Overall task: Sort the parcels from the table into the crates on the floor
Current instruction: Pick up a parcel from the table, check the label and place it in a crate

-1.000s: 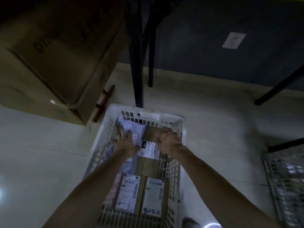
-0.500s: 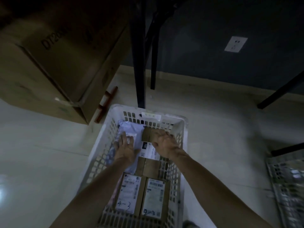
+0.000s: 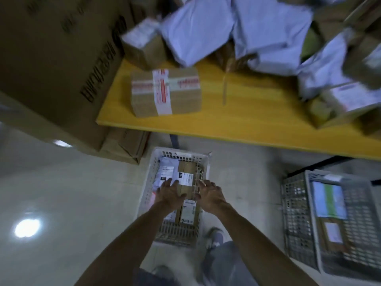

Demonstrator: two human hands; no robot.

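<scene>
Open floor left of the white crate, tight quarters elsewhere

The white crate [image 3: 150,174] sits on the floor just below the yellow counter [image 3: 257,112] edge, packed with parcels [image 3: 186,176]. Big cardboard boxes [image 3: 51,65] wall off the far left. Bare floor [image 3: 72,203] lies open at left, and a strip separates this crate from the grey crate [image 3: 296,219] at right.
</scene>
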